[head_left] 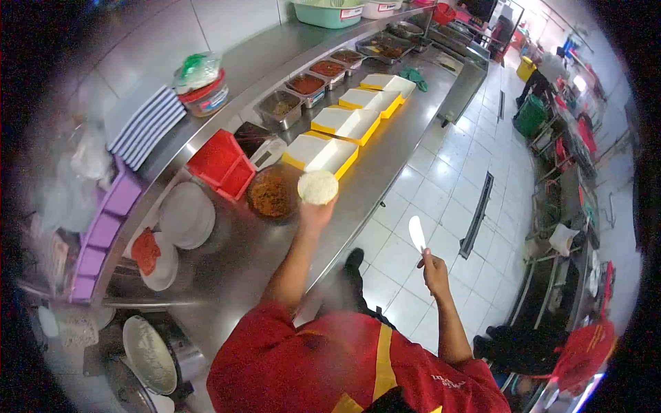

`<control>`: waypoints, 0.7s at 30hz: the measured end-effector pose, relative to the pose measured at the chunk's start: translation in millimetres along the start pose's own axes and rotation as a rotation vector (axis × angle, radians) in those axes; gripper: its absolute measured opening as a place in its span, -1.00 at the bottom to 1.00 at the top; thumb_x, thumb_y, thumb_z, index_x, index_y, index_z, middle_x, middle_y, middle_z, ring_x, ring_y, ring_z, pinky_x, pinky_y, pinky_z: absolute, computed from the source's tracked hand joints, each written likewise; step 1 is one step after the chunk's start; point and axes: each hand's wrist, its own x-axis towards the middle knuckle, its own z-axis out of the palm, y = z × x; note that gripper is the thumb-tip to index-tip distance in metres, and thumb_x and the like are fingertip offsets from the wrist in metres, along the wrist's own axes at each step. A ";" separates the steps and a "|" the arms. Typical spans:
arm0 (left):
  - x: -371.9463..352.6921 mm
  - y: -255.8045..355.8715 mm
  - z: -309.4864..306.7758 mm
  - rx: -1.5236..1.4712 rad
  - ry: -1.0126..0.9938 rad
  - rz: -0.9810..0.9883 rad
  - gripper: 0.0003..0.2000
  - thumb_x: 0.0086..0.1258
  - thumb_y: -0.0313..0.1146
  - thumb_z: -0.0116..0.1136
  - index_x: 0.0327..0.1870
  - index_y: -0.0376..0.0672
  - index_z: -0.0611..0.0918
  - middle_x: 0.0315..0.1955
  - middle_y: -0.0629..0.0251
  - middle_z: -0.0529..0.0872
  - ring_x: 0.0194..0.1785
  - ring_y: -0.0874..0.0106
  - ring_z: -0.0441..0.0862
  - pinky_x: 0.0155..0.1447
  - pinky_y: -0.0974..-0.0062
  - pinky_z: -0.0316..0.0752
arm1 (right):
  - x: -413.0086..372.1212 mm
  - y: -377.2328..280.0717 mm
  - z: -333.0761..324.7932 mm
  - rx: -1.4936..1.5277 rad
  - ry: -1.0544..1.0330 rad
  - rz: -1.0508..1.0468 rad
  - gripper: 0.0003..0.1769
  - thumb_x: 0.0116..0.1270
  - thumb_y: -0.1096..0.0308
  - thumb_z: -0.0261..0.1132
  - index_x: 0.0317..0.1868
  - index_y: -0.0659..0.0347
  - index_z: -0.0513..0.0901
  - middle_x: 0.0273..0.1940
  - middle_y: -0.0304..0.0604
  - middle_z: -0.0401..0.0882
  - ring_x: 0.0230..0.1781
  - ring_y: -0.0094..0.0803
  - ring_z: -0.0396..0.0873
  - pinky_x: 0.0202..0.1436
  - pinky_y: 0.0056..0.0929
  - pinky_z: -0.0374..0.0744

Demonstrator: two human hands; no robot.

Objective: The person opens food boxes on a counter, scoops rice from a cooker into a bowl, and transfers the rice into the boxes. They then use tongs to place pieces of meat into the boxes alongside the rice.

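Observation:
My left hand (317,215) is closed around a small bowl of white rice (318,186), its top rounded. It is held over the counter's front edge, in front of the nearest yellow and white open box (318,154). Beside it on the left stands a round bowl of brown-orange chopped food (270,193). Out over the floor on the right, my right hand (434,272) grips the handle of a white rice paddle (416,233), blade pointing up. The blade touches nothing.
Several more open boxes (348,122) line the steel counter (385,153), with metal food pans (281,109) behind. A red container (222,164) and stacked plates (186,215) stand left. A pot (149,354) is low left. People (549,69) are along the right.

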 end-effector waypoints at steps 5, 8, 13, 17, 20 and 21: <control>96.0 29.1 -10.8 0.295 0.118 0.181 -0.56 0.44 0.04 -0.11 0.16 -0.01 0.53 0.15 0.30 0.57 0.25 0.26 0.48 0.33 0.15 0.36 | 91.2 -12.0 -39.2 -0.032 0.055 0.008 -0.22 0.43 -0.25 -0.06 -0.52 0.37 0.61 -0.67 -0.22 0.36 -0.55 -0.45 0.34 -0.42 -0.39 0.32; 136.9 43.6 -14.8 0.432 0.303 0.210 -0.54 0.44 0.04 -0.19 0.09 -0.11 0.56 0.02 0.25 0.62 0.11 0.27 0.55 0.21 0.21 0.41 | 138.6 -14.2 -62.7 -0.099 0.127 0.028 -0.23 0.43 -0.27 -0.08 -0.50 0.32 0.61 -0.77 -0.37 0.20 -0.68 -0.55 0.23 -0.56 -0.46 0.21; 167.3 -5.6 -29.4 2.631 -0.021 0.494 -0.68 0.32 -0.24 0.06 0.00 -0.23 0.59 -0.09 -0.04 0.55 -0.03 0.02 0.48 0.15 0.03 0.34 | 188.0 -30.6 -89.0 0.029 0.080 0.198 -0.24 0.42 -0.30 -0.10 -0.50 0.29 0.58 -0.80 -0.43 0.15 -0.81 -0.64 0.13 -0.71 -0.53 0.06; 174.8 -47.0 -65.0 2.763 -0.097 0.551 -0.68 0.28 -0.26 0.08 -0.03 -0.26 0.58 -0.06 -0.08 0.48 0.07 -0.10 0.37 0.21 -0.09 0.23 | 213.3 -20.1 -93.2 0.095 0.102 0.231 -0.22 0.41 -0.32 -0.08 -0.52 0.30 0.55 -0.81 -0.46 0.14 -0.83 -0.68 0.11 -0.74 -0.54 0.04; 175.9 -47.5 -56.2 2.648 -0.024 0.296 -0.67 0.25 -0.26 0.11 -0.05 -0.26 0.58 -0.09 -0.09 0.49 0.05 -0.11 0.39 0.18 -0.06 0.27 | 221.8 -15.0 -91.1 0.147 0.063 0.308 -0.25 0.41 -0.30 -0.07 -0.52 0.28 0.55 -0.81 -0.44 0.15 -0.83 -0.69 0.09 -0.75 -0.56 0.04; 176.9 -48.9 -47.0 2.652 -0.021 0.287 -0.67 0.25 -0.26 0.11 -0.05 -0.26 0.58 -0.09 -0.09 0.49 0.05 -0.11 0.39 0.18 -0.06 0.27 | 226.0 -12.3 -92.0 0.139 0.033 0.339 -0.27 0.41 -0.28 -0.05 -0.49 0.30 0.56 -0.79 -0.39 0.21 -0.80 -0.64 0.17 -0.72 -0.53 0.13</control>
